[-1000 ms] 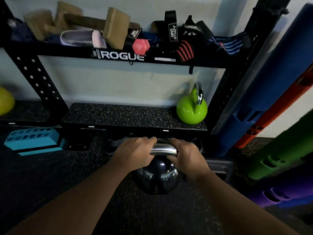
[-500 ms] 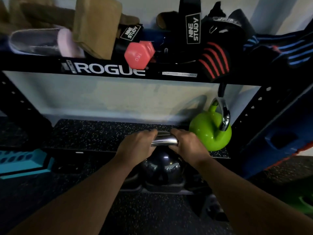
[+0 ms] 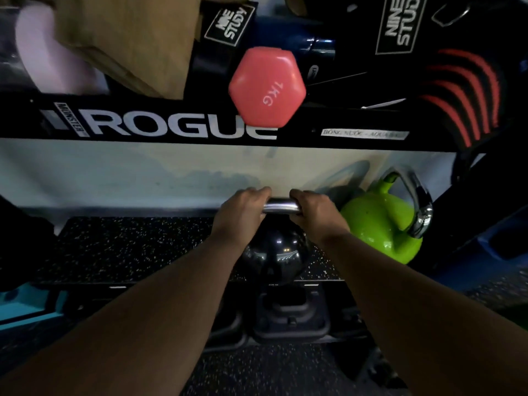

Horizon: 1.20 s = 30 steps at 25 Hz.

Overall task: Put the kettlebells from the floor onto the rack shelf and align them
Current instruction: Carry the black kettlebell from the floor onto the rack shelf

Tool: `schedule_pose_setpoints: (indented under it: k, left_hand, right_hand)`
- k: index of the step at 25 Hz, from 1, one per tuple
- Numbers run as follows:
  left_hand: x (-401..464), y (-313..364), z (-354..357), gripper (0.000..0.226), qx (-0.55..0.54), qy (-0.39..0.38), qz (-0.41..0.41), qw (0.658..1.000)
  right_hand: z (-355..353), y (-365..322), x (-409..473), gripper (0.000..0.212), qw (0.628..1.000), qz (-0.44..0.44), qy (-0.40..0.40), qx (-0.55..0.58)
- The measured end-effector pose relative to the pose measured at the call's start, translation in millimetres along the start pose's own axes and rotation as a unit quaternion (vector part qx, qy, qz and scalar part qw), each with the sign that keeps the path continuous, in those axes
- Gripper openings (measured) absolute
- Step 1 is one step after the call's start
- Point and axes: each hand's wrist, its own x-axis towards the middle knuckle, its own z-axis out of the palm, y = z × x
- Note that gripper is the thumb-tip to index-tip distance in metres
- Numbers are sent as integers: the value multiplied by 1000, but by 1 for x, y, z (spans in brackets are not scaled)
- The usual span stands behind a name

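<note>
A glossy black kettlebell [image 3: 273, 257] with a chrome handle sits at the front edge of the speckled rack shelf [image 3: 128, 247]; I cannot tell whether it rests on the shelf or hangs just above it. My left hand [image 3: 243, 208] and my right hand [image 3: 317, 208] both grip its handle, side by side. A green kettlebell [image 3: 377, 224] with a chrome handle stands on the same shelf at the right, close beside my right hand.
The black upper shelf beam marked ROGUE [image 3: 177, 125] hangs low overhead, with a pink 1 kg dumbbell [image 3: 267, 87], straps and blocks on it. Dark plates or bases [image 3: 291, 318] lie under the shelf. A teal block [image 3: 25, 304] sits at the left.
Both hands have lifted the black kettlebell from the floor up to the shelf's front edge, next to the green one. My head has moved closer to the rack.
</note>
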Motion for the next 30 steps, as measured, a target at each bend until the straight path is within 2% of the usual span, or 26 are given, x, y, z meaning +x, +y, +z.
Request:
schedule_pose_setpoints:
  k: [6,12,15,18,22,25,30]
  left_hand:
    - [25,-4,0,21,-54,-51,-68,995]
    - [27,-6,3,21,-71,-69,-74,992]
    - [24,-4,1,44,-82,-61,-83,991]
    - [2,-2,-2,71,-22,-54,-82,995]
    - [-35,10,-21,89,102,-65,-25,992]
    - [-69,36,-42,77,124,-73,2,990]
    - [-145,86,-81,34,81,-129,-5,988]
  right_hand:
    - [2,8,19,16,999,30,-13,21]
    - [7,11,21,19,998,61,-19,0]
    - [4,3,12,41,994,88,-27,-50]
    - [-5,-7,-10,66,991,78,-2,-108]
    - [-24,-17,-48,64,989,43,35,-135]
    - [-37,-26,-84,50,991,9,36,-125]
    - [-56,-44,-177,25,998,-40,27,-43]
